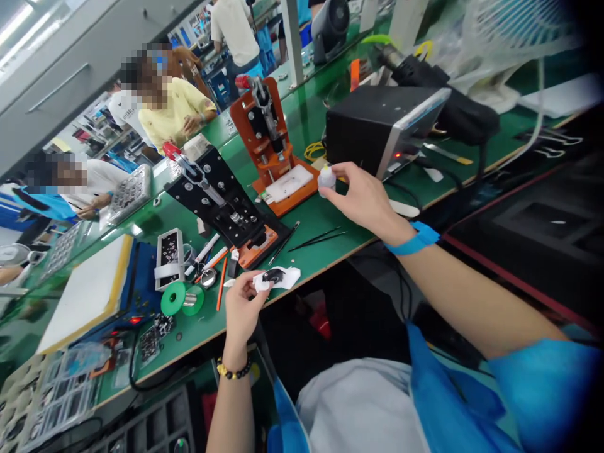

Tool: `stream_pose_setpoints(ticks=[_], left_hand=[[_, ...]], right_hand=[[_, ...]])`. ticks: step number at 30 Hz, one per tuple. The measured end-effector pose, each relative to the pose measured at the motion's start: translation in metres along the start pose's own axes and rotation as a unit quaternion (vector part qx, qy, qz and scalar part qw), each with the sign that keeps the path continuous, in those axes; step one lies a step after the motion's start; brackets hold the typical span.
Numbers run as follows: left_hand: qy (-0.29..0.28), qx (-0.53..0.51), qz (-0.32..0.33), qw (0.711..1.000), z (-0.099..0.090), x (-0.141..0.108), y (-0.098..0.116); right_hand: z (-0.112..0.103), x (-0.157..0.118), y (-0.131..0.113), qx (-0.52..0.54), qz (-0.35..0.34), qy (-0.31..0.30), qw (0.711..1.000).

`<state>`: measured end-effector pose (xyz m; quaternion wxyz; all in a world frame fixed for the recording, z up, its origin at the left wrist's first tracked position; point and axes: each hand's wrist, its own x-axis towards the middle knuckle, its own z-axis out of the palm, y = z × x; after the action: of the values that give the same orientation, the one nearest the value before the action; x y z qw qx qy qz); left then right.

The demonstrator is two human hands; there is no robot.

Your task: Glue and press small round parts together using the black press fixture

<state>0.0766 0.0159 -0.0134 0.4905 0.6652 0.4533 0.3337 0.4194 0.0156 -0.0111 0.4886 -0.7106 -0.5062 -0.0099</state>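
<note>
My left hand (245,305) pinches a white tissue (289,277) at the front edge of the green bench. A small black part (274,275) lies on that tissue, close to my fingertips; its kind is too small to make out. Out to the right, my right hand (361,195) grips a small white bottle (326,181) with a yellowish tip between thumb and fingers. The bottle is upright, beside the base of the orange toggle press (283,189). Tweezers (316,240) rest on the bench between my two hands.
A black toggle press (221,201) stands behind my left hand. Left of it are a green solder spool (173,298), a small parts box (170,258) and a blue device with a white pad (89,296). A black control box (377,126) and a fan (523,31) stand right. Co-workers sit opposite.
</note>
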Motion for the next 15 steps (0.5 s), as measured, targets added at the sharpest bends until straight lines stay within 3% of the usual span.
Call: stream_pose_setpoints(ticks=[3, 8, 12, 15], left_hand=[[0.002, 0.006, 0.008, 1.000, 0.000, -0.001, 0.001], [0.018, 0.001, 0.014, 1.000, 0.001, -0.002, 0.005], [0.029, 0.009, 0.021, 0.999, 0.001, -0.001, 0.007], [0.028, 0.012, 0.029, 0.999, 0.001, 0.000, 0.008]], right_hand=[[-0.015, -0.016, -0.015, 0.039, -0.059, 0.038, 0.997], [-0.036, -0.065, -0.041, 0.055, -0.132, -0.018, 0.990], [-0.030, -0.100, -0.052, 0.075, -0.166, -0.062, 0.981], [-0.021, -0.111, -0.055, 0.073, -0.181, -0.076, 0.978]])
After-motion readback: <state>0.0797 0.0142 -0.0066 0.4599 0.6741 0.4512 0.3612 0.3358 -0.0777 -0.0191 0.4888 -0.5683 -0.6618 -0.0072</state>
